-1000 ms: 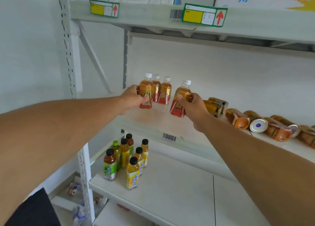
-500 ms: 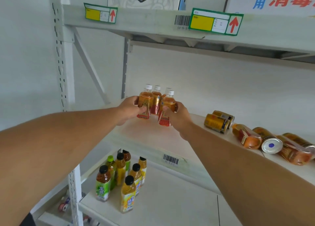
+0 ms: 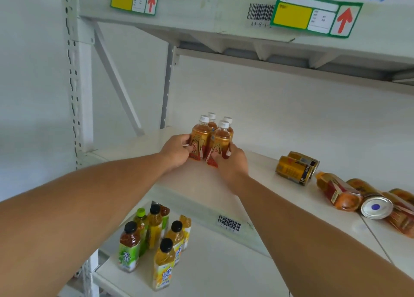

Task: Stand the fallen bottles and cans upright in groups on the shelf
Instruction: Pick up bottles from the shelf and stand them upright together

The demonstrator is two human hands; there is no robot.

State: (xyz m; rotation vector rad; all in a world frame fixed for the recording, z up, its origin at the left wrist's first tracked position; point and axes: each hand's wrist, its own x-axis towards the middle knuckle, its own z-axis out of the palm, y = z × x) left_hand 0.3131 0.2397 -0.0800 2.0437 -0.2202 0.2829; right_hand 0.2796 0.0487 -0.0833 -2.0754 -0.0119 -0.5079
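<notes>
Four small amber tea bottles (image 3: 210, 137) with white caps stand upright in a tight two-by-two cluster on the middle shelf (image 3: 197, 184), toward its back left part; their red and gold labels carry print too small to read. The left hand (image 3: 177, 152) wraps its fingers around the front left bottle (image 3: 200, 139) from nine o'clock, and the right hand (image 3: 233, 162) grips the front right bottle (image 3: 220, 143) from four o'clock, thumb across the label, so both hands are clasped on the cluster. Out at three o'clock, well apart from the group, two gold cans (image 3: 295, 167) lie on their sides touching each other, and just beyond them fallen amber bottles (image 3: 338, 191) and another can, its silver end with a blue dot (image 3: 376, 207) facing the camera, lie in a jumble running off the right edge. Bare shelf lies open between the standing group and the cans, and in front of the hands up to the shelf lip, where a barcode sticker (image 3: 229, 223) sits. On the lower shelf at six o'clock, dark-capped drink bottles (image 3: 156, 236) with green and yellow labels in Chinese characters stand grouped. The upper shelf edge (image 3: 201, 12) carries a barcode reading roughly "A1-8-1" and two green-bordered tags (image 3: 313, 14) with yellow blocks and red up arrows.
</notes>
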